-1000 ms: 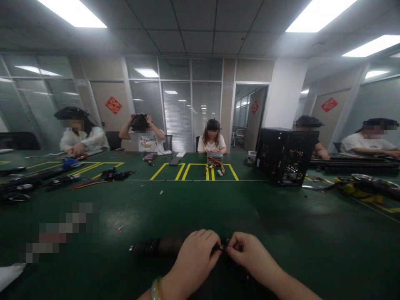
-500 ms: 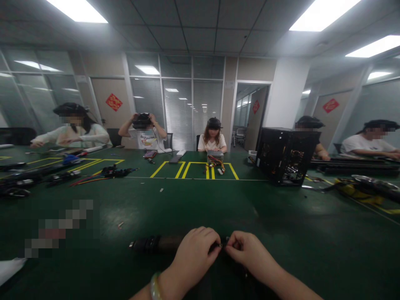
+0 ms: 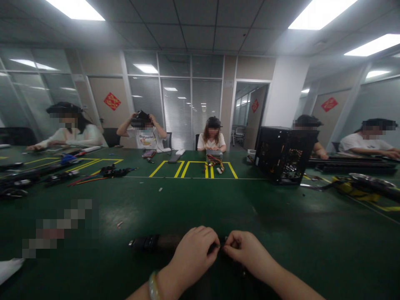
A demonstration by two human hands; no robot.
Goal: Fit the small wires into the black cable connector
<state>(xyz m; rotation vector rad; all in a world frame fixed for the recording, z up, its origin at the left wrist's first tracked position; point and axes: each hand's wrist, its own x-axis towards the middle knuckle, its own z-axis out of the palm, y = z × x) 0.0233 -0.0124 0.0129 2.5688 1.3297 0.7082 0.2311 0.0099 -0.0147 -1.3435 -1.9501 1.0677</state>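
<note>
In the head view, my left hand [image 3: 197,250] and my right hand [image 3: 245,250] come close together low in the middle. Thumb and fingers of each are pinched; what lies between them is small, dark and too unclear to name. A bracelet [image 3: 153,286] circles my left wrist. Behind and to the left of my left hand lies a dark cylindrical piece [image 3: 148,243] with a metal tip, partly covered by that hand. More dark parts lie beneath my hands, hard to make out.
On the green table [image 3: 187,208], a black computer case [image 3: 283,154] stands at the back right. Bundled cables [image 3: 114,171] lie to the left, a wired metal box [image 3: 214,156] at the far side. A yellow-and-black item [image 3: 353,189] lies right. Several people sit around the table.
Both hands stay nearly in place, with their fingertips still pinched close together. The whole view has shifted very slightly.
</note>
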